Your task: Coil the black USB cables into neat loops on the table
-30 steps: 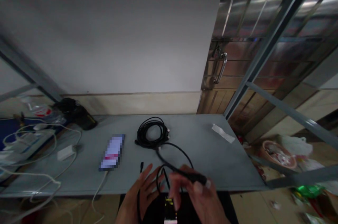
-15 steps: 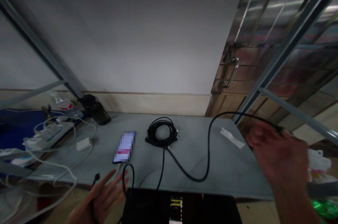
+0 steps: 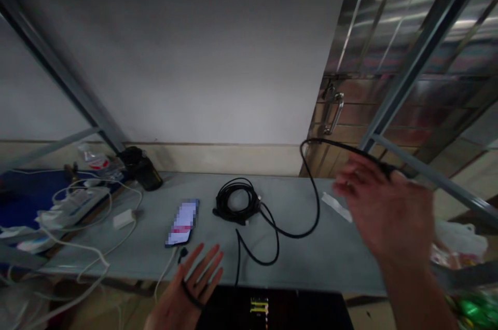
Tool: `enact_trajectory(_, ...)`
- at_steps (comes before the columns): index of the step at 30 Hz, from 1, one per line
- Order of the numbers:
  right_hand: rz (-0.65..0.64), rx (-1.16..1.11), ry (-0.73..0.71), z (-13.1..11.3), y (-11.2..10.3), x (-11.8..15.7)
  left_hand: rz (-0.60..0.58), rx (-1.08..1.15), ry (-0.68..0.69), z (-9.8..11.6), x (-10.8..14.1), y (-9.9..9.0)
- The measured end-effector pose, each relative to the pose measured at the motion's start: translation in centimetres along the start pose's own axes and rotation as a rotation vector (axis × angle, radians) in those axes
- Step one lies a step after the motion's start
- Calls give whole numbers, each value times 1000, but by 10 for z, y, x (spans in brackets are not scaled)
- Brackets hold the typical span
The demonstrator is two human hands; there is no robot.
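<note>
Black cable (image 3: 318, 210) runs from a neat coil (image 3: 221, 201) in the middle of the grey worktop (image 3: 342, 262) up to the raised right hand (image 3: 387, 210), bending in a loose S on the way. That hand has its thumb and fingers closed on the cable near its end, above the right part of the worktop. A second black strand leaves the coil, bends back and drops towards the front edge.

The left hand (image 3: 190, 288) is palm up at the front edge, its fingers spread apart; a length of black cable lies across the palm, with a small plug (image 3: 182, 253) sticking out near the index finger. Just beyond that plug lies a lit phone (image 3: 182, 223) with a white lead at its lower end. A white strip (image 3: 336, 207) lies right of the coil.
</note>
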State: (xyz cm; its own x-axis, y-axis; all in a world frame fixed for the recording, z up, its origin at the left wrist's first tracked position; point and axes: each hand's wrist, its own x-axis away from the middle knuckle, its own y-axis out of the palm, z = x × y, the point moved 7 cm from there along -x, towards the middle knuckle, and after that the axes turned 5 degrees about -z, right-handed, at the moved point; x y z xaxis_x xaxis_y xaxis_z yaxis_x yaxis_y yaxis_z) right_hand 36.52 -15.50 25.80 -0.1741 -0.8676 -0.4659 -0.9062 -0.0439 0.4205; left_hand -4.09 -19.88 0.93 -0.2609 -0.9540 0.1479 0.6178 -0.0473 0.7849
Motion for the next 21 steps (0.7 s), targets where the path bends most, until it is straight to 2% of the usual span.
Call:
enact_trajectory(2,-249,-91,48,12,61,6,-39,50,-43,-26,-5,10)
enact_trajectory(4,-449,-233,115,22,109,22,-94,96,-37,-42,-11,22)
enact_trajectory(5,-533,-286,140,26,127,31,-137,123,-27,-47,-14,29)
enact_trajectory(7,-647,-323,190,35,146,50,-235,184,-42,-52,-18,45)
enact_trajectory(10,-696,-229,238,56,136,71,-372,274,-44,-46,-21,68)
enact_trajectory(14,-699,-77,411,108,89,99,-430,333,26,-28,-25,86)
enact_trajectory(16,-642,-50,492,137,61,114,-387,326,6,-25,-29,92)
enact_trajectory(18,-710,-8,596,163,45,135,-309,288,-65,-28,-35,98)
enact_trajectory(21,-784,18,733,186,33,159,-142,195,-221,-39,-43,106)
